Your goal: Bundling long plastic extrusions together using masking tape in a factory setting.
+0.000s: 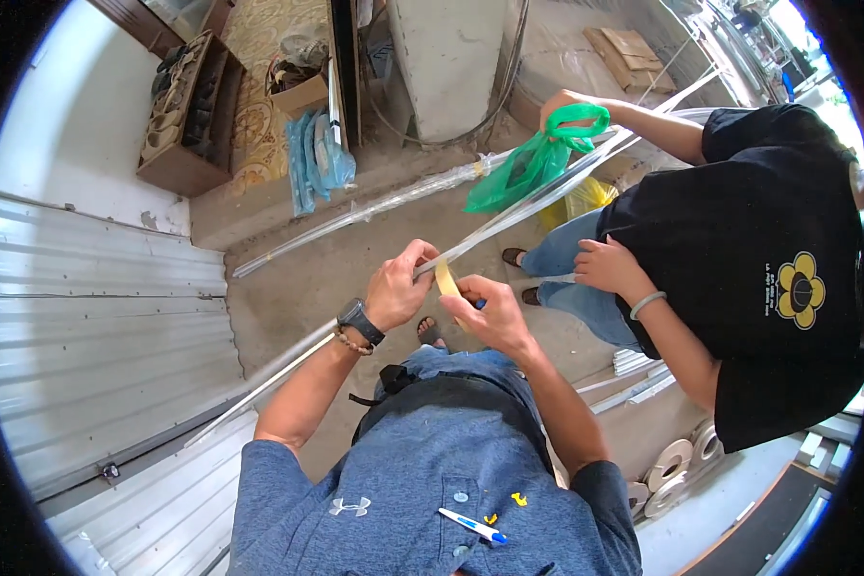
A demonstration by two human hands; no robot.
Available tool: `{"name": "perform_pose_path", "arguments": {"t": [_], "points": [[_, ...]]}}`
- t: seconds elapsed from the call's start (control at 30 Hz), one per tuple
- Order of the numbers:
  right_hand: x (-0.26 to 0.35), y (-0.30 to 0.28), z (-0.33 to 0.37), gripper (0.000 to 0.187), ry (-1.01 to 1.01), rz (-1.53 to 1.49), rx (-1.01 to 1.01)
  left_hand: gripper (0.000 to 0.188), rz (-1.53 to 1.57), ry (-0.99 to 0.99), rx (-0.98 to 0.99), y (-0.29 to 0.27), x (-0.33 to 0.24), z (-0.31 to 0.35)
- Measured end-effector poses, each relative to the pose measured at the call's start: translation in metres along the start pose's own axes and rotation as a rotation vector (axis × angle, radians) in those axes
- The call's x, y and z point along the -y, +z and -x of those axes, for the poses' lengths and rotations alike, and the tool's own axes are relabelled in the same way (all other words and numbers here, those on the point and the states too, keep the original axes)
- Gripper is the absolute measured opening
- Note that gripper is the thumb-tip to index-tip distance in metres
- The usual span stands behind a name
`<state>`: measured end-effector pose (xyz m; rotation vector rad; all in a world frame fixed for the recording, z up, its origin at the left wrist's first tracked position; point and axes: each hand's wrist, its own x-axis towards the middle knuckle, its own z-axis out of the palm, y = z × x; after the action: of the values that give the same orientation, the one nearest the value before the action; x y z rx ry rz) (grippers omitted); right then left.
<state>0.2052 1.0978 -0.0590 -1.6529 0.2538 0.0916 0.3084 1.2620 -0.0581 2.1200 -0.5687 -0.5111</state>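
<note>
A bundle of long, thin pale strips [502,219] runs slantwise from the lower left to the upper right. My left hand [394,291] is closed around it, near the middle of the view. Close to its right, a roll of yellowish tape [445,278] touches or nearly touches the bundle. My right hand [494,315] pinches that roll at its right side, thumb and fingers bent. Whether a tape end is stuck to the strips I cannot tell. Farther up the bundle, a co-worker's hand [564,104] is at a green plastic bag [520,175] beside the strips.
The co-worker in a black shirt [739,211] stands close on my right. Another wrapped bundle of strips [355,213] lies on the floor ahead. A corrugated wall [96,288] stands at left, a shoe rack [190,115] beyond. Several coiled rolls [669,464] lie lower right.
</note>
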Motion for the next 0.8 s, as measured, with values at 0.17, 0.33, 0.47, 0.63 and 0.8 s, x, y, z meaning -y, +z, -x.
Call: {"name": "perform_pose_path", "arguments": {"t": [0.17,0.33,0.47,0.63,0.8], "points": [[0.007,0.001,0.009,0.026,-0.049,0.144,0.025,0.022,0.325,-0.083,0.019,0.0,0.009,0.004],[0.006,-0.004,0.003,0.026,-0.043,0.179,0.029,0.018,0.351,-0.163,0.072,-0.003,-0.011,0.0],[0.017,-0.005,-0.004,0.03,0.028,0.213,0.034,0.018,0.164,0.121,-0.079,0.005,0.007,-0.007],[0.009,-0.007,0.005,0.029,-0.022,0.308,0.093,0.015,0.015,0.043,-0.235,-0.006,0.01,0.007],[-0.096,-0.012,-0.024,0.032,-0.075,0.088,0.131,0.023,0.22,0.012,-0.25,0.071,0.031,0.001]]}}
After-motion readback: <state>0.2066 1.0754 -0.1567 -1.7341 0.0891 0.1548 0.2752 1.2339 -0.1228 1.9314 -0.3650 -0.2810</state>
